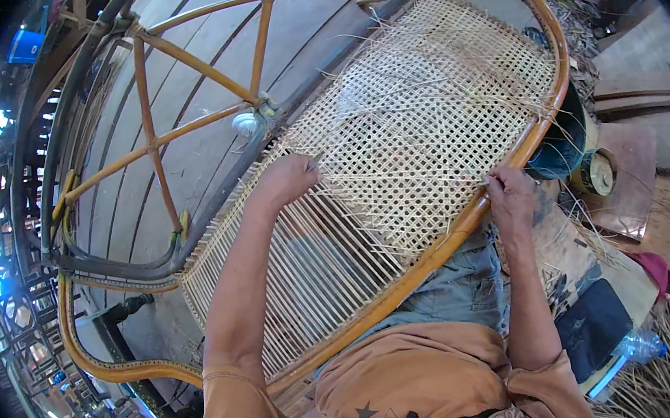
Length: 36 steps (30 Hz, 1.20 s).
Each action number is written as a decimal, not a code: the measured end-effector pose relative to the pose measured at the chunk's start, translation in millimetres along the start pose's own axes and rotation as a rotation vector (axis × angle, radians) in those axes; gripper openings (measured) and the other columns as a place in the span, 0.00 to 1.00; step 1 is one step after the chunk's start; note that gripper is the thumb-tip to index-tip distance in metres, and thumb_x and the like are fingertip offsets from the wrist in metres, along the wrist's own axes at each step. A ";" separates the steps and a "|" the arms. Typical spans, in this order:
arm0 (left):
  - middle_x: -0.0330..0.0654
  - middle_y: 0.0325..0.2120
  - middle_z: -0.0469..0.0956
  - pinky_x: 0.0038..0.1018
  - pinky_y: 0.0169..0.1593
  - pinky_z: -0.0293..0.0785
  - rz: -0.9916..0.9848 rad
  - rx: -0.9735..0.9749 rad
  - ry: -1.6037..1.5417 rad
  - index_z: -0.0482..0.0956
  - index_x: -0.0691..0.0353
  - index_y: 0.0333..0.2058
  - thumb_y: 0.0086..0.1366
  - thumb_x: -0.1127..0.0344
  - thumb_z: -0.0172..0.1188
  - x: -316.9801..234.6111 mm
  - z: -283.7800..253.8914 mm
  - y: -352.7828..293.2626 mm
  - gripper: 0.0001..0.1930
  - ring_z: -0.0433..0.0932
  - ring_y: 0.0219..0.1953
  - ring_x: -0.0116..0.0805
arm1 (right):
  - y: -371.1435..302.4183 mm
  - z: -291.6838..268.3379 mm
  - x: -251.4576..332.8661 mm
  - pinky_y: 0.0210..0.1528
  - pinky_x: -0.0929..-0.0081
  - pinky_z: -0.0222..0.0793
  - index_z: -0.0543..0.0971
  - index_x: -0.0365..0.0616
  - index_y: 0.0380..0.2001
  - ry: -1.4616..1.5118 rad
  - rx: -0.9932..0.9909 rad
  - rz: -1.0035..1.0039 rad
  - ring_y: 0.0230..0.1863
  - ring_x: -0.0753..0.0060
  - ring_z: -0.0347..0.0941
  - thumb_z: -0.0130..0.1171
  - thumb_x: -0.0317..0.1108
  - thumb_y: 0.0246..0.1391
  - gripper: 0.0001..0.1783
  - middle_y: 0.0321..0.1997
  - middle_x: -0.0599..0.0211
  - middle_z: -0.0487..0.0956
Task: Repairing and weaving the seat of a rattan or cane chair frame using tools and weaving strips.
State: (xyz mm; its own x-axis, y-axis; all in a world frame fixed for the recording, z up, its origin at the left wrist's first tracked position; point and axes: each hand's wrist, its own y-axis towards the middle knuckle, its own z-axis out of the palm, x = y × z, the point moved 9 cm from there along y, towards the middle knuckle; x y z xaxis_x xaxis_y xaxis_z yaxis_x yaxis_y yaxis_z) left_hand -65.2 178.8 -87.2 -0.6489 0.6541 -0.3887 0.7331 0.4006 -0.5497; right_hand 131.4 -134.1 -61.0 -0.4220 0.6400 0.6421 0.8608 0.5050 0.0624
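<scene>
A cane webbing panel (412, 95) stretches across a curved, varnished rattan frame (427, 264) in front of me. Its far part is woven in an open lattice, while its near part has only parallel strands (286, 285). My left hand (282, 181) is closed at the panel's left side, where the lattice meets the bare strands. A small grey pointed tool (315, 160) sticks out from its fingers; its kind I cannot make out. At the right rail my right hand (511, 199) pinches the end of a thin cane strand (404, 177) that runs across the weave between both hands.
A darker rattan frame with crossed bars (202, 73) lies to the left on a slatted surface. At the right are a dark bucket (562, 143), a tin can (598, 173), a black flat pad (594, 324), a plastic bottle (641, 346) and loose cane strips (649, 405).
</scene>
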 end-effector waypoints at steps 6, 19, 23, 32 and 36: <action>0.57 0.26 0.76 0.42 0.39 0.71 0.015 0.022 0.083 0.76 0.67 0.27 0.54 0.57 0.55 10.6 18.1 4.1 0.16 0.76 0.33 0.54 | 1.1 4.7 -4.2 0.38 0.71 0.68 0.77 0.41 0.31 0.094 0.045 0.018 0.34 0.64 0.72 0.59 0.30 0.47 0.07 0.31 0.60 0.75; 0.56 0.22 0.74 0.39 0.33 0.68 0.067 0.008 -0.070 0.74 0.68 0.26 0.54 0.61 0.53 15.7 30.7 3.2 0.13 0.75 0.27 0.50 | 4.1 -9.1 -2.1 0.39 0.68 0.68 0.77 0.41 0.28 0.035 0.085 0.042 0.36 0.59 0.73 0.58 0.33 0.47 0.07 0.30 0.58 0.76; 0.53 0.20 0.73 0.38 0.32 0.67 0.055 -0.020 -0.126 0.72 0.67 0.26 0.55 0.59 0.55 15.5 28.2 3.5 0.14 0.74 0.25 0.46 | 8.4 -9.7 -3.6 0.38 0.66 0.68 0.78 0.40 0.27 -0.013 0.073 0.097 0.35 0.55 0.73 0.59 0.34 0.45 0.08 0.29 0.55 0.76; 0.55 0.23 0.74 0.40 0.34 0.68 0.056 -0.012 -0.037 0.75 0.66 0.27 0.56 0.57 0.54 8.0 28.8 1.7 0.15 0.75 0.29 0.52 | 10.2 -8.8 -3.9 0.32 0.67 0.68 0.78 0.39 0.25 -0.027 0.098 0.140 0.30 0.57 0.74 0.59 0.34 0.44 0.08 0.26 0.53 0.75; 0.55 0.25 0.75 0.42 0.36 0.68 0.075 -0.052 0.079 0.75 0.66 0.29 0.57 0.57 0.52 -7.8 19.3 -12.5 0.15 0.74 0.31 0.54 | 4.8 -9.5 -22.2 0.36 0.75 0.67 0.77 0.38 0.31 0.288 0.147 0.250 0.33 0.67 0.73 0.56 0.32 0.49 0.08 0.29 0.58 0.75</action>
State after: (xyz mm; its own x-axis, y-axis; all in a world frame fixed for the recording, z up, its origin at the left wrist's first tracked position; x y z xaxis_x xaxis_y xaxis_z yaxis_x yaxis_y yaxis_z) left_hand -73.3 156.4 -91.5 -0.5748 0.7315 -0.3667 0.7901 0.3796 -0.4813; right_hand 147.6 -151.3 -67.7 -0.0897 0.5755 0.8129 0.8682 0.4452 -0.2194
